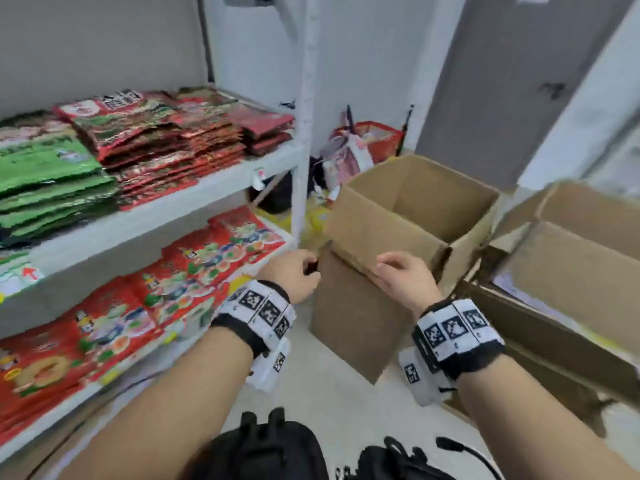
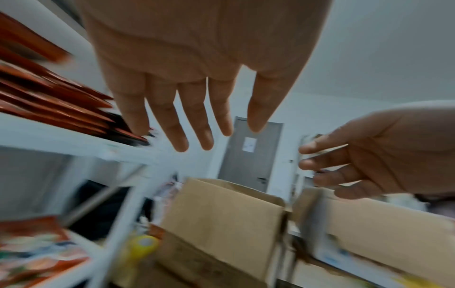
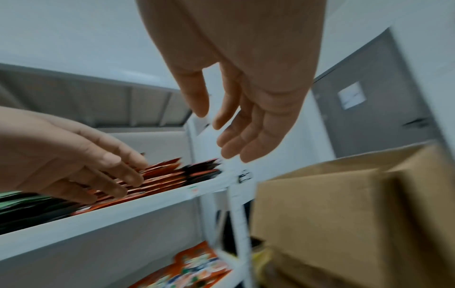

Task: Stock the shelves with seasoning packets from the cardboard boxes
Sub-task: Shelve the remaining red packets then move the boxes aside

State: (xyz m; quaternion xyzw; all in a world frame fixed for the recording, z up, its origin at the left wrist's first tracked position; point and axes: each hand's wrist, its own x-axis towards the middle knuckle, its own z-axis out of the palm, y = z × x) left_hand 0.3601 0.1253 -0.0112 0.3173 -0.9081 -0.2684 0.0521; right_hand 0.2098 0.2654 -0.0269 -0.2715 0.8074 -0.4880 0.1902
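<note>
A: Where do the seasoning packets (image 1: 166, 147) sit right now?

B: Stacked on the white shelves (image 1: 180, 206), left of the open cardboard box (image 1: 408, 216). More red ones (image 1: 194, 275) lie on the shelf below. Whether any are in that box I cannot tell; what shows of its inside looks bare.

A: And the hands?

B: Both hold nothing. The left hand (image 1: 294, 275) hangs just left of the box, and the right hand (image 1: 405, 275) is at its near rim. The wrist views show the fingers of each straight and spread.

A: What could go wrong?

B: The box sits tilted on another box (image 1: 353, 313). A careless tug at the rim might tip it towards the shelf post (image 1: 304, 133). The packet stacks look slippery, too; a brush could fan them off the edge.
</note>
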